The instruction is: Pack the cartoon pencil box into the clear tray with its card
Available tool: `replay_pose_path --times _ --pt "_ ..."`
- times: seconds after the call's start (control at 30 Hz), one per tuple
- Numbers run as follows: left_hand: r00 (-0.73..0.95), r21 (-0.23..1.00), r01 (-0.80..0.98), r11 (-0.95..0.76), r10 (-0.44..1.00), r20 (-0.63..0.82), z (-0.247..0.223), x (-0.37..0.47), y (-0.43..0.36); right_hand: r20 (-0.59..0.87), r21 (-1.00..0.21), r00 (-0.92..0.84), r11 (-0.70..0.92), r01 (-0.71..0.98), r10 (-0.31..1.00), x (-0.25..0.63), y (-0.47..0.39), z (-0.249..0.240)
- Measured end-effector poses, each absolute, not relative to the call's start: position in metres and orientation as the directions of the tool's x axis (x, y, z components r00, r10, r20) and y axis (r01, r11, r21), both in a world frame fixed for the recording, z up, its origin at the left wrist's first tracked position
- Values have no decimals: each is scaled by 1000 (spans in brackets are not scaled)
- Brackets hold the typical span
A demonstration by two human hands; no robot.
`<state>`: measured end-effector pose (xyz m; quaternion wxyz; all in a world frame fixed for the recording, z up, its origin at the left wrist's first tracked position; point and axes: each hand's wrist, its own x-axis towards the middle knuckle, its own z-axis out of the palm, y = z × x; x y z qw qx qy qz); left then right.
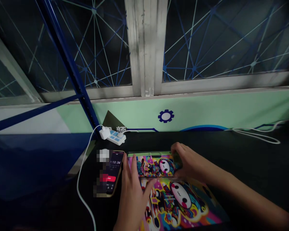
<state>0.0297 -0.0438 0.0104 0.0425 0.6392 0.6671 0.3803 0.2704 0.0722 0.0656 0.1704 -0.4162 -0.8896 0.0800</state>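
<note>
A narrow, brightly printed box (149, 168) with a white-faced cartoon figure on its top lies on the black table. Green parts show along its far edge. Under and in front of it spreads a larger flat piece (183, 205) with the same cartoon print. My left hand (132, 189) rests at the box's left end, fingers stretched out and thumb apart by the near edge. Around the right end, my right hand (181, 160) is closed, fingertips at the far side and thumb at the near side. The larger piece's lower left is hidden by my left hand.
Left of the box lies a phone (114, 173) with a lit timer screen, partly pixelated. A white power strip (117, 137) with a plugged-in charger (104, 132) stands behind it. One white cable (79, 179) runs down the left; another cable (257, 136) lies at the back right.
</note>
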Motion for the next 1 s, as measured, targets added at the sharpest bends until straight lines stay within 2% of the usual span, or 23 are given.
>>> replay_pose_path --times 0.07,0.17,0.3,0.4,0.5,0.6,0.67,0.77,0.87,1.0 --pt "-200 591 798 -119 872 447 10 27 -43 304 -273 -619 688 672 724 267 65 69" --pt "-254 653 742 -152 837 484 14 25 -42 465 -170 -640 770 615 612 265 51 75" --pt "-371 799 543 -260 779 506 27 22 -52 702 -5 -572 806 591 424 272 22 76" --pt "-326 834 418 -360 798 508 28 20 -73 786 57 -531 817 574 317 287 -9 61" --pt "-185 857 335 -392 865 467 13 18 -96 765 113 -576 821 559 287 305 -38 38" --pt "-128 913 226 -339 919 372 -9 14 -112 708 153 -634 808 569 312 318 -54 21" --pt "-105 925 233 -301 938 332 -21 9 -115 660 161 -676 817 554 329 323 -58 17" --pt "-66 899 342 -274 947 313 -30 -3 -114 602 144 -713 830 538 358 326 -58 17" --pt "-23 865 443 -237 961 275 -33 -13 -109 561 77 -718 837 542 413 327 -57 19" --pt "-8 805 553 -214 965 262 -34 -15 -103 492 -109 -655 787 607 573 329 -59 20"
